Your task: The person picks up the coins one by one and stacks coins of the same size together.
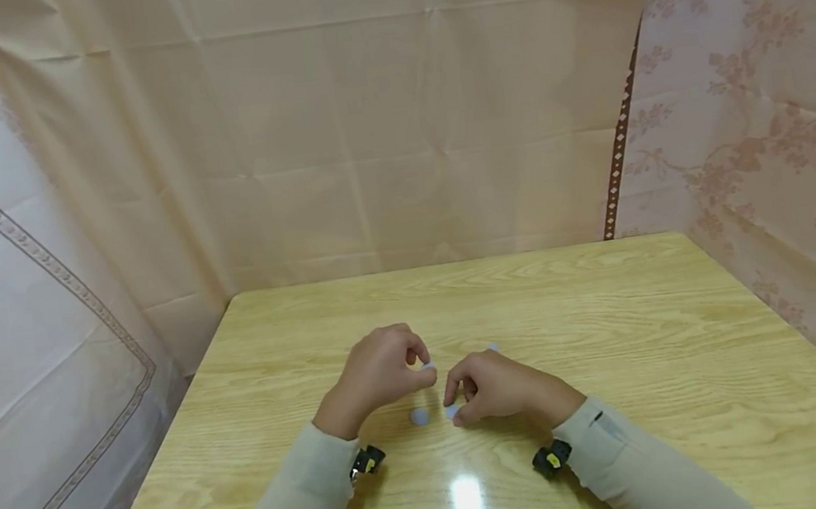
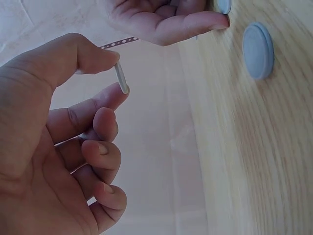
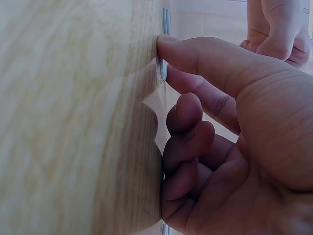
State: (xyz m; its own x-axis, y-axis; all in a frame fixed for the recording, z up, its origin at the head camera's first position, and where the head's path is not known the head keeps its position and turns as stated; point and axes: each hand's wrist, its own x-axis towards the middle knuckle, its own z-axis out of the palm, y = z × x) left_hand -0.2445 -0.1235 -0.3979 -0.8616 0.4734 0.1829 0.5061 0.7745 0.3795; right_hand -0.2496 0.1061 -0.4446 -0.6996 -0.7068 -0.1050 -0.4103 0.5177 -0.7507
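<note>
My left hand [image 1: 383, 369] is raised over the table, pinching a small pale, flat round disc [image 2: 122, 78] edge-on between thumb and index finger, its other fingers loosely curled. My right hand [image 1: 496, 386] is low at the tabletop, where thumb and index finger grip a second pale disc [image 3: 163, 68] by its edges. Between the two forearms, a bluish-grey disc [image 1: 419, 417] lies flat on the wood, just left of the right fingertips; its edge looks stepped in the left wrist view. Another pale disc [image 1: 492, 348] shows behind the right hand, mostly hidden by it.
The wood-grain table [image 1: 647, 329] has a bright light reflection near its front. A beige cloth [image 1: 379, 125] hangs behind the far edge, with patterned cloths at both sides. Dark wrist cameras sit under both cuffs.
</note>
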